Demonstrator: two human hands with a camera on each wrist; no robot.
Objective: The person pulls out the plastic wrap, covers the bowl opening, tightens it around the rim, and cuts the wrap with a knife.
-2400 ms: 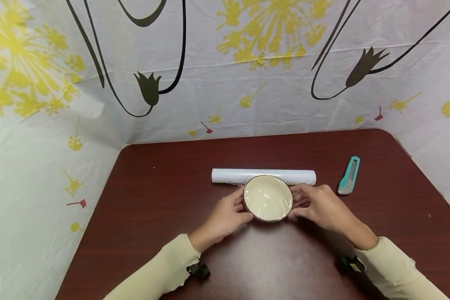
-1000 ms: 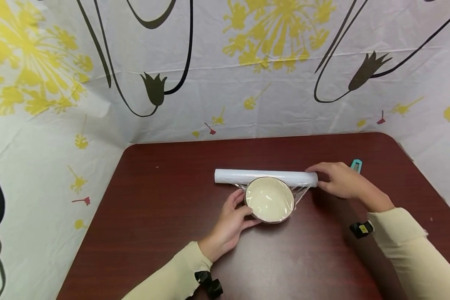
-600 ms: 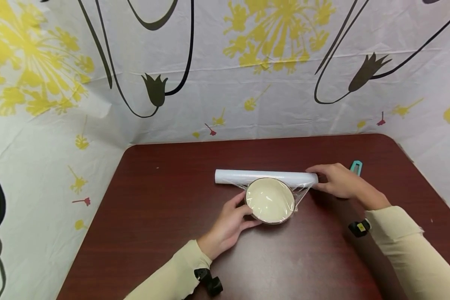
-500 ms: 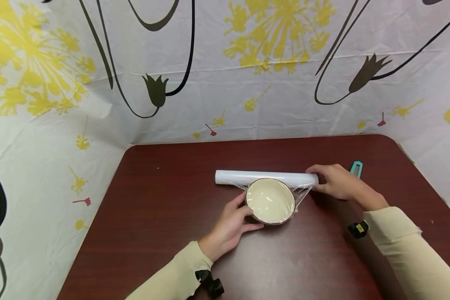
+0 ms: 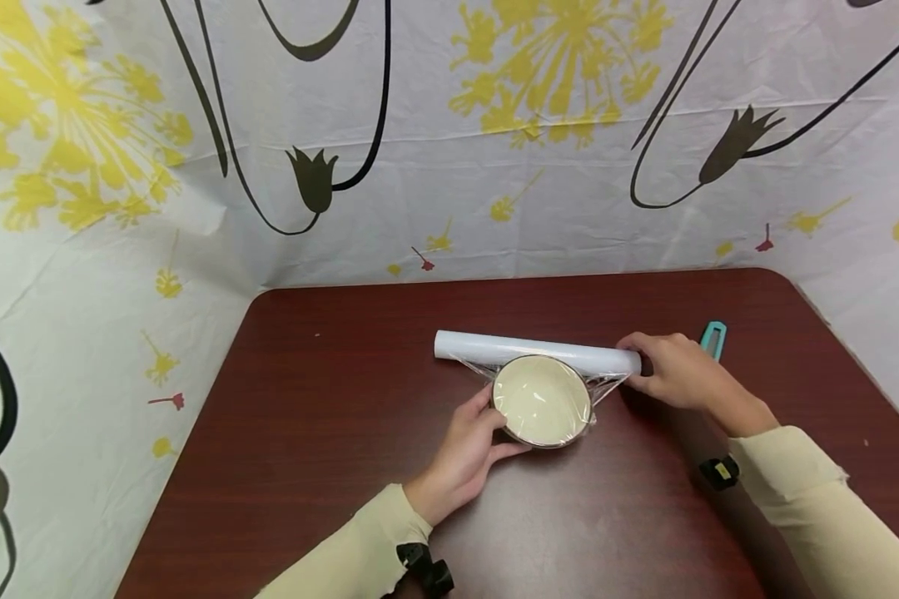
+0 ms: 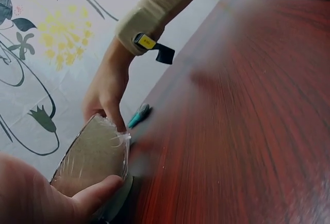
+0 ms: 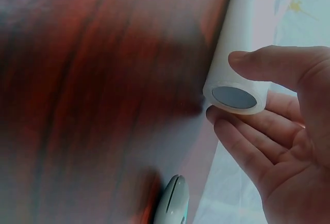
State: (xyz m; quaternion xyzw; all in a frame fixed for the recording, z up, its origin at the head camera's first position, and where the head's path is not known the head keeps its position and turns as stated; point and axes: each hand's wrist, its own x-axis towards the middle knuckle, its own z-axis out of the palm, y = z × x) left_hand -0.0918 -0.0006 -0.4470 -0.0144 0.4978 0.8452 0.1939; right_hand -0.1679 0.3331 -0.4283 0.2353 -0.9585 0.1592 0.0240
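Observation:
A cream-coloured bowl (image 5: 542, 402) with a dark rim sits near the middle, clear plastic wrap stretched across its mouth. My left hand (image 5: 466, 453) holds its left side, with the thumb by the rim, as the left wrist view also shows. Behind the bowl lies a white roll of plastic wrap (image 5: 532, 349), from which film runs to the bowl on both sides. At the roll's right end, my right hand (image 5: 677, 373) grips it. In the right wrist view the thumb lies on one side of the roll (image 7: 241, 43) and the fingers (image 7: 252, 141) on the other, around its hollow end.
A teal utility knife (image 5: 713, 337) lies right of the roll, partly hidden behind the right hand. The dark red wooden table (image 5: 330, 416) meets a white, flower-patterned sheet (image 5: 419, 183) at its back and left edges.
My right hand has left the bowl's right side and taken hold of the roll's right end. The roll has since turned slightly, its left end shifting away. My left hand stays on the bowl.

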